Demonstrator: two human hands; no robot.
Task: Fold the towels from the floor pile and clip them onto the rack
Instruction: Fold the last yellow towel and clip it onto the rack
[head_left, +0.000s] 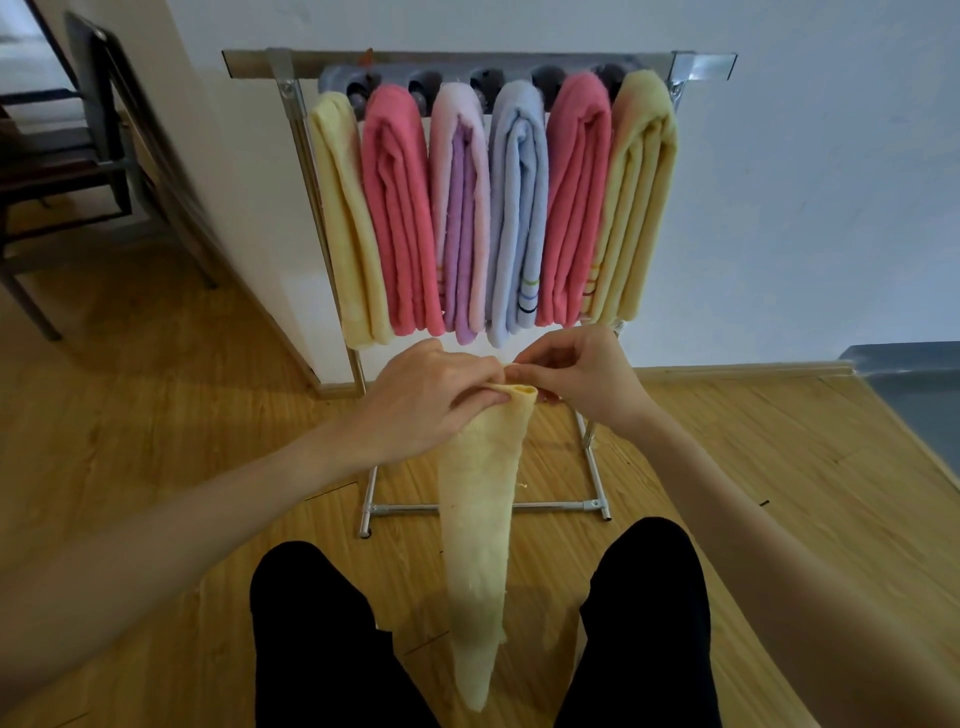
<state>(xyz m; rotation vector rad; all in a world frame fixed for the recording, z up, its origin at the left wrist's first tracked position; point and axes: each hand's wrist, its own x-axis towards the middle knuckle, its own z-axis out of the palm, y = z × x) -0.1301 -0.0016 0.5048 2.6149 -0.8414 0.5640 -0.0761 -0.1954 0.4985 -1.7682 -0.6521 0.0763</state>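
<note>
Two knees (332, 639) in black trousers frame the bottom of the view, above a wooden floor (156, 467). Between them hangs a pale yellow towel (480, 519), folded into a long narrow strip that tapers down to a point. Both hands grip its top end, close together: the left hand (421, 400) with fingers curled and thumb pinching the fold, the right hand (582, 376) pinching the same edge from the other side with its fingertips. Just beyond the hands stands the rack (478, 65), its feet on the floor against a white wall (779, 208). Six folded towels hang side by side from its top bar: yellow (345, 223), pink (400, 213), lilac (460, 208), blue (517, 208), pink (576, 197), yellow (634, 197). A dark chair (98, 156) stands far left.
</note>
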